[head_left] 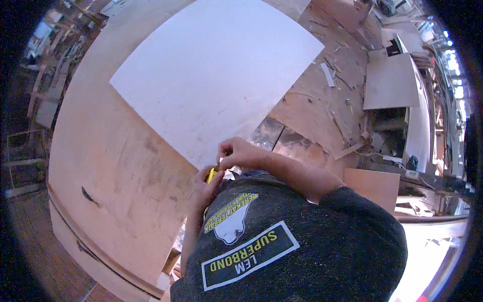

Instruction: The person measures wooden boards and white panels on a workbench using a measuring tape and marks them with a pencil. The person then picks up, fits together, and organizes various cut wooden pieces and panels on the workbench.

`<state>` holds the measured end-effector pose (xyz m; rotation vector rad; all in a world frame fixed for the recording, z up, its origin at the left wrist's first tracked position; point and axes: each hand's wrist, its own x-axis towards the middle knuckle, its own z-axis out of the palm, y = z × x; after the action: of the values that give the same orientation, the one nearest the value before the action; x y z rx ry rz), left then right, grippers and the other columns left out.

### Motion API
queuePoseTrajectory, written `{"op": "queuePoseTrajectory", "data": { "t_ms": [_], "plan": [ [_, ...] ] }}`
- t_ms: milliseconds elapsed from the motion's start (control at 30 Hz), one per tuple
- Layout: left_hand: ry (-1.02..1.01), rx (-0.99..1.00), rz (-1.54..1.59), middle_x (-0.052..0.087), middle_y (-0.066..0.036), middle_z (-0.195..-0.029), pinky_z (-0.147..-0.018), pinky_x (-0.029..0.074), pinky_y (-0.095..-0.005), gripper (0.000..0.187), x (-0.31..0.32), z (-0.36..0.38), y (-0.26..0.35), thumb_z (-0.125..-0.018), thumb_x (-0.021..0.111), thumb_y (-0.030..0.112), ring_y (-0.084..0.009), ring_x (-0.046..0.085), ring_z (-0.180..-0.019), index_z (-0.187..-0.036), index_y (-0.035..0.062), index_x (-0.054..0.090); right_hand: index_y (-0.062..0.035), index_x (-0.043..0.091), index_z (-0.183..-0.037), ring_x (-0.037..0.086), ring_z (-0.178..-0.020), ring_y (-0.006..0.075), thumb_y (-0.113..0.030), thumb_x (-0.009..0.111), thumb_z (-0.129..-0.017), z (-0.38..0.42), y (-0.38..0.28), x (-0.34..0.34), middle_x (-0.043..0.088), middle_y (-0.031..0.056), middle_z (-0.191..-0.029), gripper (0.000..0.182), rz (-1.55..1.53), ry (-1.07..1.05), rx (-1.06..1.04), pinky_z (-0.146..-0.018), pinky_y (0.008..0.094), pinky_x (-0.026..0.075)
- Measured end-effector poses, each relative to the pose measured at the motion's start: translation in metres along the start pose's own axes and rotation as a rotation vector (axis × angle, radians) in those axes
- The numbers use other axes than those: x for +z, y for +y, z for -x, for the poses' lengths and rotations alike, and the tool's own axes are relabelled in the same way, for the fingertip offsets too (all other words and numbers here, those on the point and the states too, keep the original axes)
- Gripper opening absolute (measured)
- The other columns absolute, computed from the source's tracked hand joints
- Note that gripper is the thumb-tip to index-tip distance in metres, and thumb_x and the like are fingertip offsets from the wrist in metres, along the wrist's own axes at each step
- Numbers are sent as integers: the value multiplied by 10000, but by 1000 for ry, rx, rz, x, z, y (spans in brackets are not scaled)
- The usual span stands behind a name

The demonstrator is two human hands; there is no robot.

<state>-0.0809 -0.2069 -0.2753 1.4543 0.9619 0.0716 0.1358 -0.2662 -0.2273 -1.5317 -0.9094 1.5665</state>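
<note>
Close to the front of the dark shirt, my left hand is closed around a small yellow tool, whose exact kind cannot be made out. My right hand is just above and to the right of it, with fingers curled and pinched at the tool's upper end. Whatever lies between those fingertips is too small to tell. Both hands are over the near corner of a large white sheet, which lies flat on a wide brown board.
Wood scraps and a white strip litter the floor at the right. Farther right stand a pale panel and a smaller brown board. Stacked timber lines the far left. A dark strip lies on the wide board.
</note>
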Motion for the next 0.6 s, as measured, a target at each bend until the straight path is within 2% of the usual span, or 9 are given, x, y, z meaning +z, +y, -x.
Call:
{"op": "queuePoseTrajectory", "data": {
  "t_ms": [167, 200, 233, 267, 300, 333, 367, 467, 600],
  "plan": [
    [175, -157, -378, 710, -171, -877, -709, 517, -383, 456, -31, -13, -30, -839, 725, 420, -256, 676, -782, -1034, 8, 702, -17, 640, -913, 690, -794, 206, -145, 722, -785, 10, 26, -139, 660, 87, -859, 199, -593, 380, 45, -723, 349, 588],
    [192, -182, -383, 711, -171, -871, -708, 517, -385, 467, -36, -12, -47, -836, 726, 430, -263, 678, -780, -1034, 8, 704, -26, 636, -893, 682, -769, 200, -158, 724, -793, 15, 49, -181, 653, 82, -828, 188, -87, 499, -184, -694, 340, 584],
    [193, -277, -438, 711, -183, -852, -709, 518, -399, 490, -32, 0, 6, -825, 728, 449, -274, 679, -759, -1011, -5, 711, -34, 636, -881, 670, -741, 193, -166, 724, -802, 15, 71, -229, 645, 76, -800, 177, -125, 573, -201, -673, 326, 577],
    [238, -266, -456, 711, -187, -843, -706, 518, -401, 493, -31, -2, -8, -822, 730, 450, -273, 681, -756, -998, -10, 714, -41, 636, -869, 657, -713, 187, -173, 723, -811, 15, 93, -277, 637, 71, -771, 169, -162, 647, -220, -651, 311, 569],
    [282, -253, -474, 710, -190, -835, -703, 518, -404, 495, -36, -2, -37, -819, 731, 452, -272, 684, -753, -985, -15, 717, -46, 639, -864, 641, -681, 179, -175, 720, -821, 13, 105, -322, 627, 65, -744, 158, -750, 668, -19, -637, 292, 560],
    [325, -240, -493, 710, -194, -826, -701, 519, -406, 499, -38, -3, -51, -817, 733, 454, -271, 686, -750, -972, -20, 719, -47, 647, -871, 632, -669, 177, -179, 709, -835, 20, 104, -351, 624, 66, -733, 150, -804, 788, -23, -631, 275, 554],
    [226, -387, -445, 712, -200, -813, -700, 525, -408, 489, -38, -6, -40, -818, 731, 446, -278, 696, -752, -954, -24, 727, -57, 648, -857, 621, -657, 174, -195, 701, -847, 19, 105, -369, 618, 61, -717, 149, -827, 880, -27, -615, 275, 545],
    [245, -358, -470, 713, -193, -794, -701, 531, -401, 477, -24, -21, -44, -823, 724, 442, -291, 701, -751, -942, -19, 736, -101, 637, -770, 584, -621, 158, -265, 684, -879, 9, 116, -404, 595, 33, -662, 202, -826, 1108, -43, -546, 304, 511],
    [297, -313, -686, 722, -207, -843, -732, 543, -425, 467, 35, -46, 51, -830, 692, 456, -334, 710, -798, -953, 9, 753, 2, 660, -897, 644, -626, 174, -233, 722, -879, -8, 123, -350, 665, 71, -734, 244, -588, 1072, -8, -564, 302, 548]
  ]
}}
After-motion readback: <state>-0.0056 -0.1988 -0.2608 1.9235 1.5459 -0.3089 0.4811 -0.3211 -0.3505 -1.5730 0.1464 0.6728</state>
